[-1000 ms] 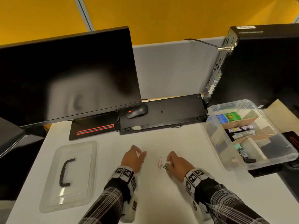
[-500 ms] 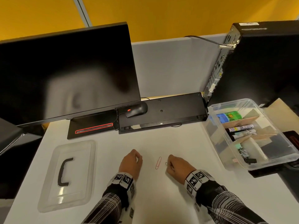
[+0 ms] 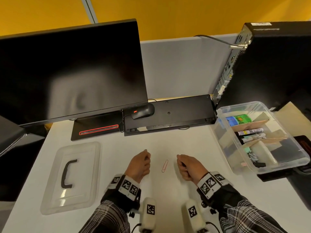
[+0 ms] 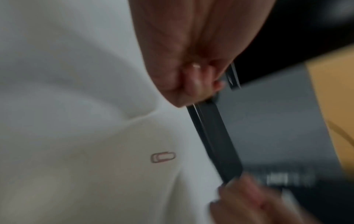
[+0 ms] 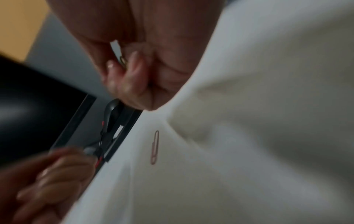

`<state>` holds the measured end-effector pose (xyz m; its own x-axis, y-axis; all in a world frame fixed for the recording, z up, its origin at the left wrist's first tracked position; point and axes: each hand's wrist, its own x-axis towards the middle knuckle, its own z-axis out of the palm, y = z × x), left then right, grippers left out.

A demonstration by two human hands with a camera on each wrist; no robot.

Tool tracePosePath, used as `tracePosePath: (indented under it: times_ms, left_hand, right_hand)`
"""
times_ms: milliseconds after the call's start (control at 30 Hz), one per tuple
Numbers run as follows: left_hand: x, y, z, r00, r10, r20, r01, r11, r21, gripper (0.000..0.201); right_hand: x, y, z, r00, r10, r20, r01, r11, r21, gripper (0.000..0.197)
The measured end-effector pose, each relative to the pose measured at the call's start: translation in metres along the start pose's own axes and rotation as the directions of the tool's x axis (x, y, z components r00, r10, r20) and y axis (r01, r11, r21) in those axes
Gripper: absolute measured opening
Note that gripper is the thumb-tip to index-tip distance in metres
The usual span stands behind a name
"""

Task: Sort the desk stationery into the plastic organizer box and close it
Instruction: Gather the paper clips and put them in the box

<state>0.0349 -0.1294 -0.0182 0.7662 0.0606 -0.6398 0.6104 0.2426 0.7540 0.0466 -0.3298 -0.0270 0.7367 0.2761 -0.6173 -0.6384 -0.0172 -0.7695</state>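
A pink paper clip (image 3: 165, 165) lies flat on the white desk between my two hands, and shows as the pink paper clip (image 5: 155, 147) in the right wrist view. My right hand (image 3: 180, 163) hovers just right of it, and thumb and forefinger pinch a small green paper clip (image 5: 123, 60). My left hand (image 3: 147, 158) is just left of the pink clip, curled into a loose fist; nothing shows inside it in the left wrist view. The clear organizer box (image 3: 223, 132) stands open at the right with markers, tape and clips in its compartments. Its lid (image 3: 87, 179) lies handle-up at the left.
A dark monitor (image 3: 70, 71) and its base stand behind the lid. A black keyboard (image 3: 176, 113) with a mouse (image 3: 143, 111) on it lies at the back. A black computer tower (image 3: 272, 68) rises behind the box.
My right hand has picked the green clip off the desk and lifted it. My left hand's fingers have curled from outstretched into a fist. The pink clip has stayed put.
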Motion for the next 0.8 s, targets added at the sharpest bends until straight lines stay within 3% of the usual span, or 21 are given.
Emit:
tracePosePath:
  times_ms: [33,67,100,167,233,333,400,500,567,633,667,700,800]
  left_hand:
    - [0.001,-0.002,0.006,0.997,0.072,-0.042,-0.054,0.943,0.327,0.034]
    - [0.004,-0.006,0.011,0.984,0.173,-0.029,-0.120,0.782,0.612,0.033]
    - [0.005,-0.010,0.017,0.969,0.247,0.024,-0.172,0.600,0.782,0.031]
    - [0.005,-0.016,0.027,0.968,0.235,0.088,-0.175,0.380,0.908,0.031]
    - [0.008,-0.021,0.036,0.973,0.200,0.115,-0.163,0.239,0.957,0.034]
    - [0.013,-0.023,0.045,0.974,0.209,0.085,-0.130,0.209,0.969,0.027]
    - [0.013,-0.025,0.049,0.972,0.220,0.084,-0.123,0.169,0.978,0.022]
    - [0.011,-0.026,0.054,0.961,0.253,0.111,-0.134,0.075,0.988,0.020]
    - [0.009,-0.025,0.059,0.959,0.255,0.121,-0.139,0.052,0.989,0.019]
    - [0.008,-0.024,0.065,0.963,0.241,0.121,-0.148,0.101,0.984,0.017]
    - [0.008,-0.024,0.068,0.964,0.234,0.124,-0.161,0.148,0.976,0.014]
    - [0.007,-0.024,0.072,0.963,0.229,0.138,-0.185,0.197,0.963,0.012]
    - [0.004,-0.023,0.089,0.946,0.233,0.224,-0.285,0.276,0.918,0.008]
  right_hand:
    - [-0.002,-0.002,0.001,0.999,-0.050,-0.021,0.046,0.984,-0.173,0.043]
    - [-0.005,-0.003,0.001,0.992,-0.128,-0.020,0.113,0.927,-0.358,0.046]
    - [-0.009,-0.005,0.001,0.979,-0.202,0.007,0.175,0.829,-0.531,0.048]
    - [-0.017,-0.008,-0.001,0.959,-0.271,0.089,0.239,0.593,-0.769,0.048]
    - [-0.026,-0.011,-0.007,0.948,-0.294,0.120,0.239,0.409,-0.881,0.046]
    - [-0.042,-0.028,-0.024,0.909,-0.402,0.113,0.241,0.284,-0.928,0.044]
    - [-0.056,-0.046,-0.041,0.826,-0.560,0.068,0.258,0.267,-0.929,0.041]
    - [-0.082,-0.075,-0.083,0.583,-0.800,-0.145,0.264,0.355,-0.897,0.038]
    - [-0.096,-0.086,-0.117,0.423,-0.849,-0.315,0.239,0.440,-0.866,0.035]
    - [-0.101,-0.085,-0.151,0.315,-0.857,-0.408,0.198,0.480,-0.854,0.034]
    - [-0.098,-0.081,-0.167,0.307,-0.847,-0.435,0.174,0.499,-0.849,0.034]
    - [-0.094,-0.076,-0.179,0.335,-0.831,-0.445,0.137,0.510,-0.849,0.034]
    - [-0.083,-0.058,-0.203,0.519,-0.744,-0.420,-0.006,0.489,-0.873,0.033]
